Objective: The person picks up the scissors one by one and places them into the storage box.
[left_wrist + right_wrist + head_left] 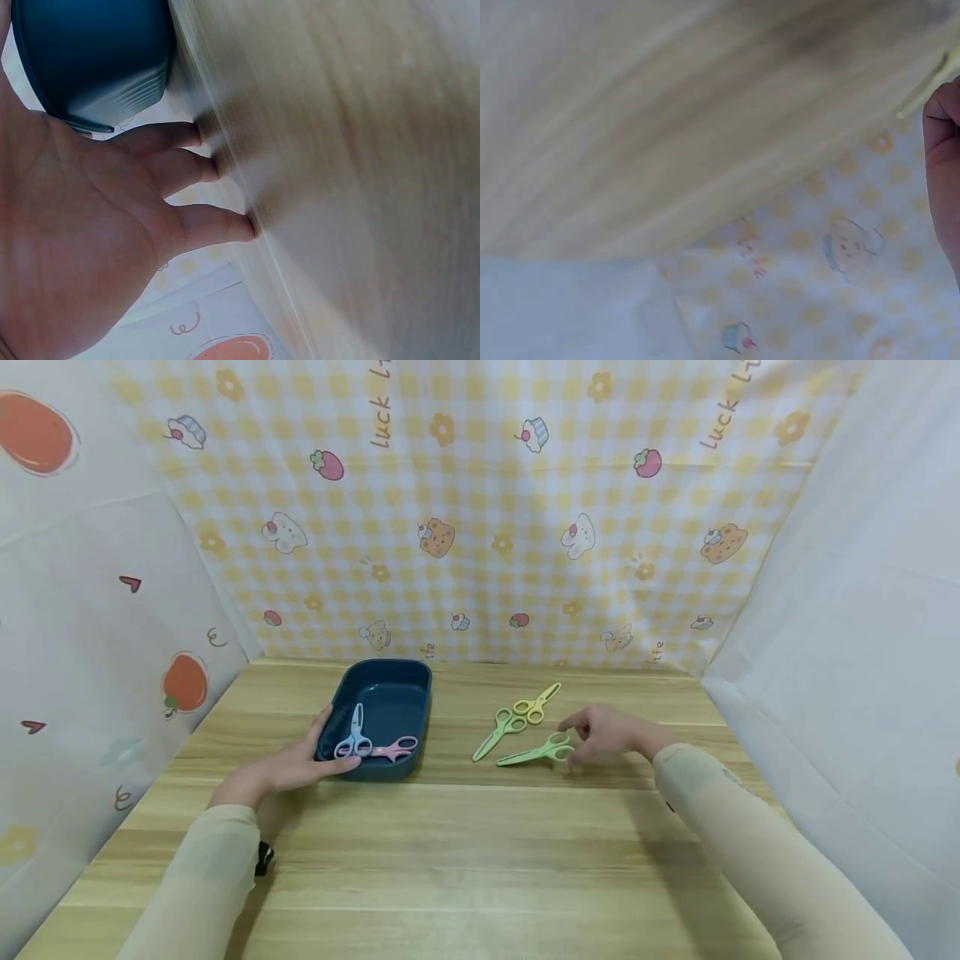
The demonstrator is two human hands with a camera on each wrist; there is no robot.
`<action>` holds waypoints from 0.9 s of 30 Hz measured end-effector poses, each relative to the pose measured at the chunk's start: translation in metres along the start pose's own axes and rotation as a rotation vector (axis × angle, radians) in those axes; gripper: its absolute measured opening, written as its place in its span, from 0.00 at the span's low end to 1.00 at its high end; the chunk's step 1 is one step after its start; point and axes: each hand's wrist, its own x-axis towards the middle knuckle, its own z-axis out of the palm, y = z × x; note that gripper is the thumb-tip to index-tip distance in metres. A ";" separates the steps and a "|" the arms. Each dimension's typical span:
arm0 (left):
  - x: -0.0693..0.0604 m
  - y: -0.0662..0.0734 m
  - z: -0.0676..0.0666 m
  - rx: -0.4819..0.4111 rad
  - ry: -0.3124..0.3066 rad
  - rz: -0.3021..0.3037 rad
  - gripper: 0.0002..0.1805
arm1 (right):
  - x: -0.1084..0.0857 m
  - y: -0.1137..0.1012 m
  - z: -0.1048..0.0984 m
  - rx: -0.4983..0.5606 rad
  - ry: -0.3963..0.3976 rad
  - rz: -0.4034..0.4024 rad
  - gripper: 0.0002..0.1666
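Note:
A dark blue box [426, 714] stands at the left of the table. A light blue pair of scissors [357, 727] and a pink pair [397, 748] lie inside it. My left hand [288, 766] rests against its left front corner, thumb along the front rim. In the left wrist view, several straight fingers [217, 223] reach down to the tabletop beside the box. My right hand [607, 731] is at the handles of the nearer green scissors [536, 752], thumb and forefinger spread on either side of them. Farther back lie another green pair [498, 735] and a yellow pair [538, 703].
The wooden table [465, 868] runs back to a yellow checked cloth [495, 577]. White cloth hangs at the left [90, 677] and right [847, 668] sides. In the right wrist view, a yellow-green piece [926, 86] shows beside the hand, cut off by the frame edge.

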 end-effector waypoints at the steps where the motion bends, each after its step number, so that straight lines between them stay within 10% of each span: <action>1: 0.000 0.000 0.000 0.004 -0.001 -0.002 0.70 | 0.000 -0.005 -0.006 -0.022 -0.008 0.000 0.44; 14: 0.002 -0.003 0.000 -0.006 -0.001 0.008 0.69 | 0.002 -0.063 -0.074 -0.207 -0.054 0.005 0.41; 27: 0.002 -0.003 0.001 0.000 0.001 -0.004 0.69 | 0.017 -0.105 -0.089 -0.276 -0.033 -0.038 0.32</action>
